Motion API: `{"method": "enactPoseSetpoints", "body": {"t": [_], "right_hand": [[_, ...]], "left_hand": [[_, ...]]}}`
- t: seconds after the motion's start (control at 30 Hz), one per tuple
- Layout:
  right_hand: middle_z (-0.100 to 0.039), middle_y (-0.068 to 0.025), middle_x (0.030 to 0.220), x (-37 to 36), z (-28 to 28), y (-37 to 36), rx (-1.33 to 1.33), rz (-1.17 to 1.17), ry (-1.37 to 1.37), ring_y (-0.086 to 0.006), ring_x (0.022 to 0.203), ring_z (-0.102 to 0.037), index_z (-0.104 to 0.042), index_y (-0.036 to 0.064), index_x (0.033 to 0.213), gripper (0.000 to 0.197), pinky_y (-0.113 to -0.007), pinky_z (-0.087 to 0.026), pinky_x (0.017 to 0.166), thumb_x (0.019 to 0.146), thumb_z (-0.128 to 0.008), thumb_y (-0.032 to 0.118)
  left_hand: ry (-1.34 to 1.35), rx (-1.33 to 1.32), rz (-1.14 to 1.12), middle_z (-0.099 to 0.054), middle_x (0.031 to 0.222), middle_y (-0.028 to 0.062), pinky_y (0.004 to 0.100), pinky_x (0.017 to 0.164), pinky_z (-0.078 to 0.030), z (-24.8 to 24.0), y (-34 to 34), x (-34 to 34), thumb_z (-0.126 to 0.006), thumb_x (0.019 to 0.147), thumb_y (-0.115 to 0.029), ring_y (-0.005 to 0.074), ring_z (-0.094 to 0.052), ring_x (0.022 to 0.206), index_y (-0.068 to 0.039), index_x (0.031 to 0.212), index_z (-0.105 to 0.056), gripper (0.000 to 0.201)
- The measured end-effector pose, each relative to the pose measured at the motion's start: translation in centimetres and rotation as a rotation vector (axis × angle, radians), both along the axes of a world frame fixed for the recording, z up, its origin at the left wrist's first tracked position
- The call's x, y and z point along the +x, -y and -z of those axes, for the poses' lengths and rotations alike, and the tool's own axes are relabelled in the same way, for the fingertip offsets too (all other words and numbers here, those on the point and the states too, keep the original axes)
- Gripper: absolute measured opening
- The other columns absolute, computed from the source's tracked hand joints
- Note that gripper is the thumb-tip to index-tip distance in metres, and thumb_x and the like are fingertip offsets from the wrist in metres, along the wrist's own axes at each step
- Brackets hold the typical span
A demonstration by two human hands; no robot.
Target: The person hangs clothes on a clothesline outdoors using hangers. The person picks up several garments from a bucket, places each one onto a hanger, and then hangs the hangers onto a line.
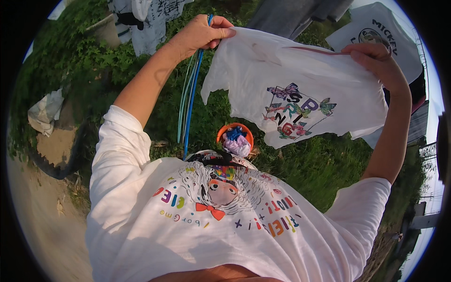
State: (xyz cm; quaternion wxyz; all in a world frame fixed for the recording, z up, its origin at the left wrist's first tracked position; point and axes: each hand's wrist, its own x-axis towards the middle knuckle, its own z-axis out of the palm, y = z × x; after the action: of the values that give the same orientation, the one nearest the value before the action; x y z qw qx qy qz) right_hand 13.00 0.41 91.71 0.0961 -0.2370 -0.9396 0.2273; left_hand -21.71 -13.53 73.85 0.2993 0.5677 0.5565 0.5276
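Observation:
A thin white T-shirt [249, 70] with a butterfly and letter print is stretched out between my hands in front of me. My left hand [199, 34] pinches its upper left corner, fingers closed. Around that hand run a blue strip [191, 101] and thin pale green strips [183, 98] that hang down; whether they are hangers or cords I cannot tell. My right hand [376, 58] is closed on the shirt's upper right part, by a reddish-brown line along the edge. Below the shirt stands an orange bucket [251, 136] with blue and pale pink cloth [237, 144] in it.
Dark grey garments [286, 19] hang beyond the shirt, with a white printed garment [406, 56] behind my right hand. Another light garment [150, 33] hangs at the far left. Green plants [70, 51] and grass surround me; a pale crumpled sack [45, 113] lies left, near bare ground.

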Motion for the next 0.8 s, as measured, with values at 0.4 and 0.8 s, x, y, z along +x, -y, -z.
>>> {"method": "enactPoseSetpoints", "body": {"t": [0.4, 0.8], "right_hand": [[-0.071, -0.0030, 0.091, 0.0, 0.7, -0.8, 0.166, -0.011, -0.269, -0.0104, 0.077, -0.066, -0.070, 0.0110, 0.111, 0.024, -0.022, -0.055, 0.065, 0.093, -0.061, 0.024], [-0.070, 0.0004, 0.076, -4.6, 0.3, 3.2, -0.221, 0.108, -0.249, -0.0042, 0.068, -0.059, -0.074, 0.0059, 0.093, 0.013, -0.022, -0.047, 0.060, 0.085, -0.070, 0.014]], "left_hand": [[-0.309, 0.084, 0.030, -0.067, 0.079, 0.0007, 0.0205, 0.055, -0.043, -8.7, 0.9, 1.8, -0.064, 0.090, -0.024, 0.0053, -0.054, 0.063, -0.005, 0.110, -0.067, 0.028], [-0.608, 0.095, -0.055, -0.055, 0.064, -0.0059, 0.0223, 0.049, -0.033, -8.0, -1.3, 1.7, -0.064, 0.090, -0.026, 0.0040, -0.043, 0.053, -0.006, 0.096, -0.070, 0.022]]}}
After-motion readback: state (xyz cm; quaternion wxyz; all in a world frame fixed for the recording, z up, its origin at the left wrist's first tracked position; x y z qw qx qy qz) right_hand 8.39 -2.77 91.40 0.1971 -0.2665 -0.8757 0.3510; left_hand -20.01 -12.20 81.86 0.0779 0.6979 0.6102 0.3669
